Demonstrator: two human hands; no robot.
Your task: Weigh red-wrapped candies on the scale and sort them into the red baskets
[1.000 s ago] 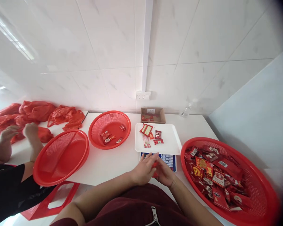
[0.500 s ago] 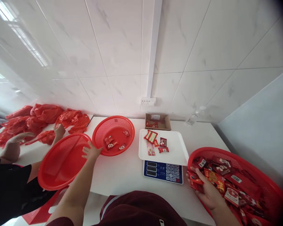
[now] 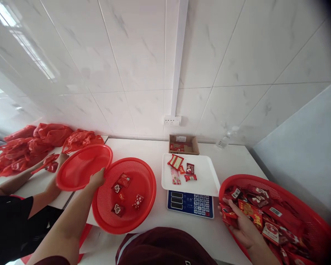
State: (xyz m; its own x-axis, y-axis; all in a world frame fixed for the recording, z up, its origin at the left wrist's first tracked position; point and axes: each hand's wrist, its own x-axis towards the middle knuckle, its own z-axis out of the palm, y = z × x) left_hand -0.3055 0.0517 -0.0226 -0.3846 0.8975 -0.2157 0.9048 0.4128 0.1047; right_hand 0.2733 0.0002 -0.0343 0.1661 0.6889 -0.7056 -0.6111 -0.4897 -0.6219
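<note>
My left hand [image 3: 97, 178] is closed where the rims of two red plastic baskets meet. One is the left basket [image 3: 84, 167] with nothing visible inside; the other is the perforated basket [image 3: 147, 206] with several small wrapped snacks. Which rim the fingers grip is hard to tell. At the right, my right hand [image 3: 244, 226] holds red snack packets [image 3: 228, 213] over the near left edge of a large red basket [image 3: 245, 177] full of red packets. Several snacks, one a dark red packet [image 3: 190, 169], lie on a white tray [image 3: 206, 180] on the scale.
The scale's blue keypad [image 3: 189, 203] faces me. Behind the tray stand a small cardboard box [image 3: 191, 146] and a clear plastic bottle [image 3: 224, 140]. Filled red bags [image 3: 22, 147] lie at the left, where a co-worker's arms [image 3: 48, 197] reach in. A tiled wall backs the table.
The perforated basket has come nearer to me and slightly left. The left basket has shifted back and right. My left hand has gone from spread fingers to closed. My right hand stays put.
</note>
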